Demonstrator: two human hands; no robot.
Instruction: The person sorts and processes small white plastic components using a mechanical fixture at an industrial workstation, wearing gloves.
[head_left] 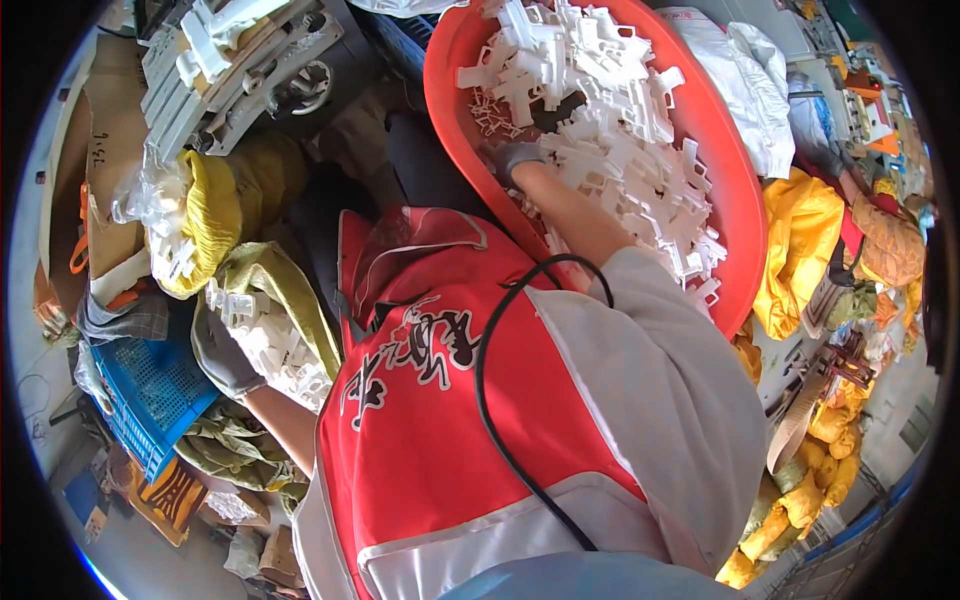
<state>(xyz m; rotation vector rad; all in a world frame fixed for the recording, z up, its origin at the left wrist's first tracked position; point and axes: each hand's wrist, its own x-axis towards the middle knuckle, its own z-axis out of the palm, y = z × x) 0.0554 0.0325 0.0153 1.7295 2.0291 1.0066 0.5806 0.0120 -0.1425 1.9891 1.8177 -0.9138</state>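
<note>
My right hand, in a grey glove, reaches inside the large red tub near its left wall. Heaped in the tub are many white plastic toy-gun-shaped parts, and small thin white pieces lie close to this hand. The right fingers are mostly hidden, so their grip does not show. On the left, my gloved left hand grips the edge of an olive woven sack. White plastic parts fill the mouth of that sack.
A yellow sack with white parts stands beyond the olive one. Beside my left hand is a blue perforated crate. Grey machinery stands at the upper left. White bags and yellow sacks lie right of the tub.
</note>
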